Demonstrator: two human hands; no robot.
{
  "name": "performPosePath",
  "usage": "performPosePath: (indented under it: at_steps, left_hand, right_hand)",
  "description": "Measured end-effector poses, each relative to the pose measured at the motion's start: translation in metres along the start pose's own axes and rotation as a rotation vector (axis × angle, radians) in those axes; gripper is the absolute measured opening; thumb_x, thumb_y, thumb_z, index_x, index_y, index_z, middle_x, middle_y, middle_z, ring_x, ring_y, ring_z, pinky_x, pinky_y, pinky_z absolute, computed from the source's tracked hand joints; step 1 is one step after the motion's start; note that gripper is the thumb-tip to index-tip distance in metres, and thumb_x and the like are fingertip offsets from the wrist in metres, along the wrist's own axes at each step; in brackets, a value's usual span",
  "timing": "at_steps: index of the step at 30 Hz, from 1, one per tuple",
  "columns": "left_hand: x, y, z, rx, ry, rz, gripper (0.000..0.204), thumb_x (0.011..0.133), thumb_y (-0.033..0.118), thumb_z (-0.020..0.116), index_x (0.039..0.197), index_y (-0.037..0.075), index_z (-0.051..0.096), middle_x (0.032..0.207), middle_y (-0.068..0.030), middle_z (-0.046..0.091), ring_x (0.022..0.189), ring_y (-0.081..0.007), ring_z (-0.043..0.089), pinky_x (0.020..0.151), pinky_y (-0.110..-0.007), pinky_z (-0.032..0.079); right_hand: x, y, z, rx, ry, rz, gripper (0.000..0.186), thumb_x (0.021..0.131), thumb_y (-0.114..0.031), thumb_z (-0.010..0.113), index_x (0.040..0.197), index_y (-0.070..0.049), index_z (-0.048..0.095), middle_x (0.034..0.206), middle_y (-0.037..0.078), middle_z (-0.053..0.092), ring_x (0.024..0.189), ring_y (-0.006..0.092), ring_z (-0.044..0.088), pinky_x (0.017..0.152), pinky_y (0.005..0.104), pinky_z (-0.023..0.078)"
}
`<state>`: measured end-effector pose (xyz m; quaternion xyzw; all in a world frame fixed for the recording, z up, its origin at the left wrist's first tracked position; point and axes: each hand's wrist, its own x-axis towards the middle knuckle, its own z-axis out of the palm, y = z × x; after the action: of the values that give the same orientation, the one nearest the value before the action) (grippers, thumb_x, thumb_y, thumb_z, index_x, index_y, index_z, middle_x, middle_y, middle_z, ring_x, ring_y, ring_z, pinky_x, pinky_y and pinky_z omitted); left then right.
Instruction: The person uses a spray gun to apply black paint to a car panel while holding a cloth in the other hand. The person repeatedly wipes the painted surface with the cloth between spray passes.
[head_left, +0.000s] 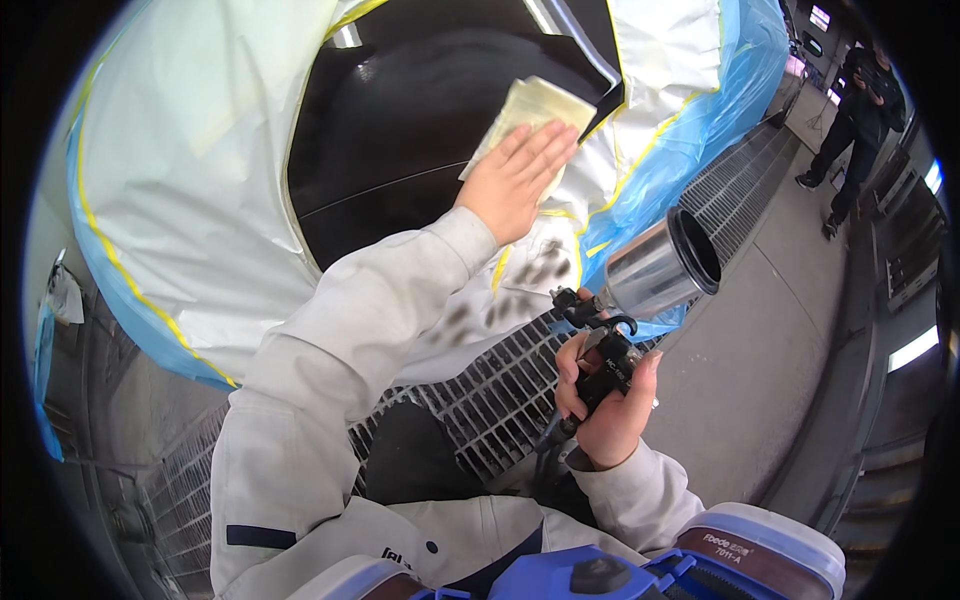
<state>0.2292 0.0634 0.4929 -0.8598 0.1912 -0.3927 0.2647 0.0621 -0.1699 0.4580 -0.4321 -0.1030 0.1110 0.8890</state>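
The fingers (pixel 548 148) of the left hand (pixel 505 195) lay extended, flat over a folded pale-yellow cloth (pixel 540 103), covering it rather than pinching it. The cloth sat across the right edge of a glossy black panel (pixel 390 130); it looked light, soft and limp, best managed under a flat palm. The right hand (pixel 616 428) had its fingers curled around the handle of a spray gun (pixel 608 350), its silver cup (pixel 640 272) tilted up and rightward. The gun seemed rigid and top-heavy, the handle a surer hold than the smooth, probably slippery cup. Around the panel spread white masking sheet (pixel 190 150), likely thin and easily torn, above a metal floor grating (pixel 490 400).
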Motion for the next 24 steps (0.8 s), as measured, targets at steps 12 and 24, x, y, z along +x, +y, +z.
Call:
performPosePath:
  at_steps: [12,24]
  left_hand:
    - [-0.089,-0.041,-0.066,-0.077,-0.088,-0.367,0.084,0.084,0.014,0.061,0.166,0.013,0.041,0.174,-0.0065,0.036,0.161,-0.0275,0.032,0.127,-0.054,0.029]
    - [-0.145,0.152,-0.148,-2.296,-0.422,-0.901,0.028,0.098,0.006,0.059,0.124,0.003,0.071,0.095,-0.0058,0.069,0.091,-0.0125,0.064,0.081,-0.029,0.05]
  right_hand:
    - [-0.002,-0.01,-0.01,0.031,0.059,-0.024,0.086,0.102,-0.076,0.04,0.139,0.0,0.056,0.077,0.005,0.057,0.052,0.0096,0.042,0.049,0.0239,0.03]
    - [-0.007,-0.023,0.008,0.173,-0.03,0.03,0.086,0.103,-0.078,0.035,0.133,0.0,0.057,0.08,0.01,0.06,0.047,0.0115,0.038,0.045,0.0265,0.028]
